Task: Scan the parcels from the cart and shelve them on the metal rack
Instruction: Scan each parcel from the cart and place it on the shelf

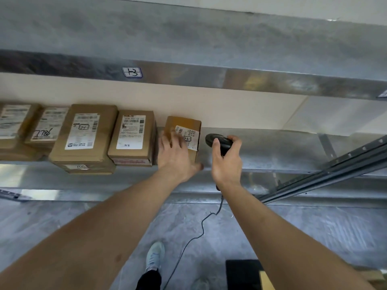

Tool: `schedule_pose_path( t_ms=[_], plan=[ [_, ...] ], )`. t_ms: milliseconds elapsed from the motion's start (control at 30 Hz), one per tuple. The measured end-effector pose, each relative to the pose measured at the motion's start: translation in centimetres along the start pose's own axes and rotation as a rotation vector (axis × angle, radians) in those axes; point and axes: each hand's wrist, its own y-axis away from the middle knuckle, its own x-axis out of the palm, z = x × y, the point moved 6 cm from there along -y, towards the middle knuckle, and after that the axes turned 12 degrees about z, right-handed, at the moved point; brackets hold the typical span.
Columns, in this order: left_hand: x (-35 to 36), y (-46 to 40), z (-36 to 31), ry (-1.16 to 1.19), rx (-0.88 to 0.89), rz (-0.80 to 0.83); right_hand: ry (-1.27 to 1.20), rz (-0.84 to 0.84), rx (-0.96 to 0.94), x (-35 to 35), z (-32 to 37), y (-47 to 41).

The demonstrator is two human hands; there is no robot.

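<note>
The left hand is pressing straight, spread fingers on the box, which is sitting on the shelf beside the row. The right hand is gripping the scanner, just right of the box, head pointing toward its label.
</note>
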Motion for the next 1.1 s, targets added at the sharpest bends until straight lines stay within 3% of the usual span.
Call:
schedule_pose_path(
  t_ms=[100,167,767,1100],
  plan=[
    [0.5,-0.3,0.1,-0.028,0.204,-0.011,-0.008,0.01,0.012,0.1,-0.1,-0.3],
    [0.7,-0.3,0.6,-0.064,0.248,-0.001,-0.012,0.019,0.01,0.1,0.0,-0.4],
    [-0.8,-1.1,2.2,-0.015,0.085,0.15,-0.028,0.004,0.003,-1.6,0.6,1.3],
    [-4.6,5.2,-0.5,0.009,0.21,-0.025,-0.077,-0.011,-0.061,-5.1,2.1,6.0]
  ],
)
